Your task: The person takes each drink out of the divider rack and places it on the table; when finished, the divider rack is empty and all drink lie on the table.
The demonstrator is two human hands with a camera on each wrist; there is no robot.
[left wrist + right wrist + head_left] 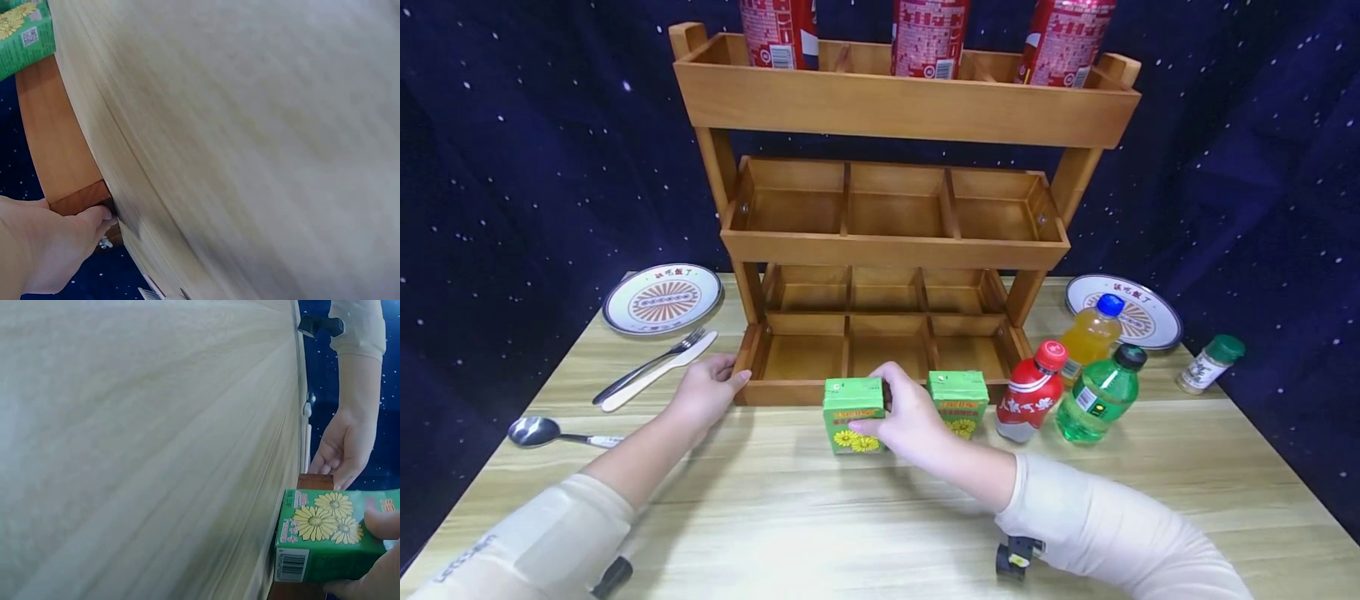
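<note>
A three-tier wooden rack (895, 250) with divided trays stands at the back of the table. My left hand (705, 390) grips the front left corner of its bottom tray, thumb and fingers around the wood (81, 199). In my right hand (910, 417) is a green drink carton with yellow flowers (854, 417), pinched at its sides and upright in front of the bottom tray. The right wrist view shows the carton's flower face and barcode, with the thumb on its side. A second green carton (958, 404) stands just right of my right hand.
Red cans (928, 37) stand in the top tray. Right of the rack are a red bottle (1032, 392), a green bottle (1099, 400), an orange drink bottle (1092, 333), a plate (1161, 325) and a shaker (1210, 365). Left lie a plate (662, 298), fork (647, 367), knife (658, 372) and spoon (535, 432).
</note>
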